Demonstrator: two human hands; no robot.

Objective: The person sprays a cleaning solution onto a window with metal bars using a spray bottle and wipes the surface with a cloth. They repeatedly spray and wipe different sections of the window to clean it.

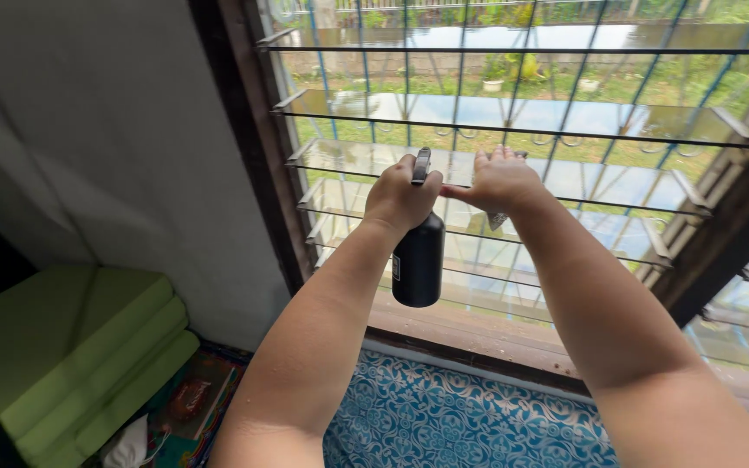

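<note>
My left hand (399,196) grips the top of a black spray bottle (419,260), which hangs upright below the fist in front of a louvred glass window (565,117). The bottle's grey trigger head (421,165) sticks up between my fingers. Just to the right, my right hand (500,180) rests flat against a glass slat, with a small edge of something grey under it; what it is I cannot tell. Both arms reach up from the bottom of the view.
Dark wooden frame (249,156) borders the window, with a wooden sill (478,334) below. A metal grille and a garden lie behind the glass. A blue patterned cloth (444,416) lies beneath. Folded green mattresses (71,347) sit at lower left by a white wall.
</note>
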